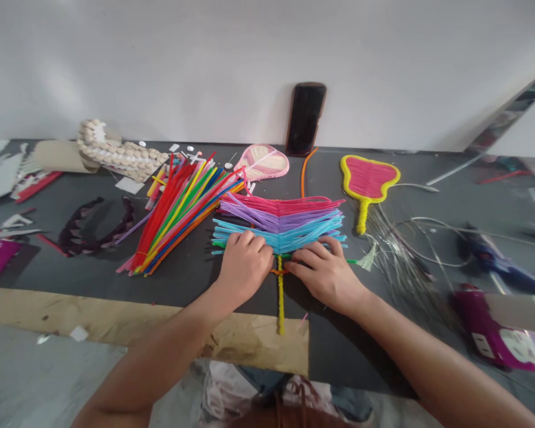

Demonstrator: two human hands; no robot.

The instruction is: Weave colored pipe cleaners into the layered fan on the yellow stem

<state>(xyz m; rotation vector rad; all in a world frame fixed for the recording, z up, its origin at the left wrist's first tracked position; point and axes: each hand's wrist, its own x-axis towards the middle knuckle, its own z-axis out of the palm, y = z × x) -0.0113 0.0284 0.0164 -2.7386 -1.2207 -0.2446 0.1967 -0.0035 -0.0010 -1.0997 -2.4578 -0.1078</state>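
A leaf-like piece of pipe cleaners [279,223] lies flat in front of me, banded pink, purple and light blue from top to bottom. Its yellow twisted stem [281,303] points toward me. My left hand [247,261] has its fingers curled together over the lower left edge of the blue band. On the other side of the stem, my right hand [323,270] bends its fingers over the lower right edge. A green pipe cleaner [352,261] emerges beyond the right fingers, and its middle is mostly hidden by both hands. An orange pipe cleaner [278,271] crosses the stem between them.
A bundle of coloured pipe cleaners [178,217] lies to the left, beside a dark headband [93,238]. Behind are a pink fan [265,161] and a phone [306,119] leaning on the wall. A yellow-edged fan [369,181], loose wires [401,261] and a glue gun [503,261] occupy the right.
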